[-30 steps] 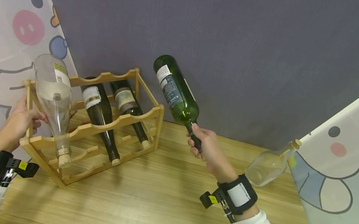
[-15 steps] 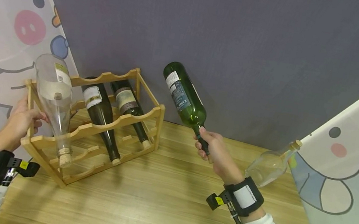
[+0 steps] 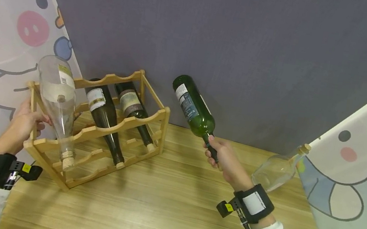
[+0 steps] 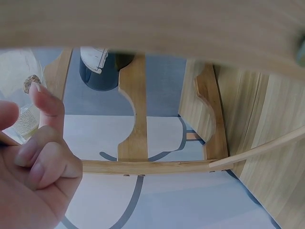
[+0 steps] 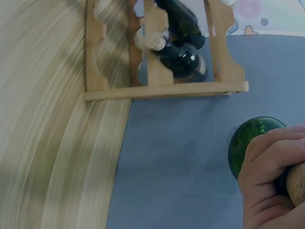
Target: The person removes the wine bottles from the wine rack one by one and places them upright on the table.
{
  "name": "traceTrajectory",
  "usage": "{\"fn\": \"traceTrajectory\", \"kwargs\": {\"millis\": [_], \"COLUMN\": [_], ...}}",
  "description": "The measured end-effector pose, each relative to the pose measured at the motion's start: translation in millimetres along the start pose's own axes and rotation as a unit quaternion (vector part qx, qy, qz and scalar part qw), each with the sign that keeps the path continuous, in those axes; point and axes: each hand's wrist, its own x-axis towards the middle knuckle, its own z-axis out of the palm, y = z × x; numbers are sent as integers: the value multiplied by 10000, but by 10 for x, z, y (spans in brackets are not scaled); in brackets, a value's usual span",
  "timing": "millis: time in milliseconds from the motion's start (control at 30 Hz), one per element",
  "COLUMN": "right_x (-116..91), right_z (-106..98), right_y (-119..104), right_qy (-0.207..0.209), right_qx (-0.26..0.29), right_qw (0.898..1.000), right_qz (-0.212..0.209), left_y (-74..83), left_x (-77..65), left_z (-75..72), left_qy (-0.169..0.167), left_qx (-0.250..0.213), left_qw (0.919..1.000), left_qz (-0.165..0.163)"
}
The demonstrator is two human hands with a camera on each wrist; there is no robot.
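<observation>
My right hand (image 3: 225, 159) grips a green wine bottle (image 3: 193, 106) by its neck. The bottle is tilted, base up and away, held above the table to the right of a wooden wine rack (image 3: 163, 131). In the right wrist view its cork (image 5: 296, 183) shows beside my curled fingers (image 5: 267, 160). My left hand (image 3: 25, 121) holds the rack's left end, fingers bent around the frame. On the rack's upper level lie a clear bottle (image 3: 55, 90) and two dark bottles, one with a white label (image 3: 96, 98), the other with a beige label (image 3: 130, 102), corks toward me.
A clear corked bottle (image 3: 275, 169) leans at the table's right side, beyond my right wrist. The rack stands on the wooden table (image 3: 153, 214) close to the grey back wall (image 3: 236, 51). Cartoon-printed panels (image 3: 349, 157) flank both sides.
My right hand has moved right and slightly toward me, carrying the green bottle lower. My left hand stays on the rack, which has not moved.
</observation>
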Motion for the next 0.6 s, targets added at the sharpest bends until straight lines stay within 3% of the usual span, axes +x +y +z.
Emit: {"fn": "traceTrajectory", "kwargs": {"millis": [433, 600], "right_x": [2, -11], "right_z": [-130, -152], "right_y": [170, 219], "right_qy": [90, 120], "right_qx": [-376, -525], "right_qw": [9991, 9982], "right_qz": [167, 267], "left_y": [-23, -29], "left_x": [34, 17], "left_z": [20, 15], "left_qy": [53, -3], "left_qx": [223, 2], "left_qw": [9997, 9999], "left_qz": [129, 156]}}
